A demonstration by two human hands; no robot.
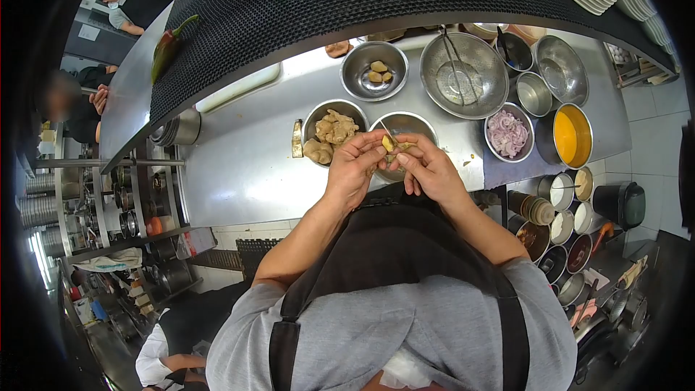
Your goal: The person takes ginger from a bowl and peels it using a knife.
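Over a steel bowl (423, 124), my left hand (353, 168) is closed, its fingertips pinching a small yellow ginger piece (389, 144). My right hand (428, 166) meets it from the right with bent, closed fingers; what it grips is mostly hidden. A thin, pale, blade-like tool (385, 128) sticks up between the hands. Just left stands a bowl with unpeeled ginger (336, 129). Behind it, another steel bowl (350, 87) contains several peeled ginger pieces (379, 72). A brown, elongated object (297, 138) lies left of the unpeeled ginger.
Right of the hands are a colander (465, 76), sliced onions (508, 134) and a pot of orange liquid (572, 136). A black-matted shelf (304, 11) overhangs the counter (239, 166). Other people are at upper left (137, 7) and lower left (184, 340).
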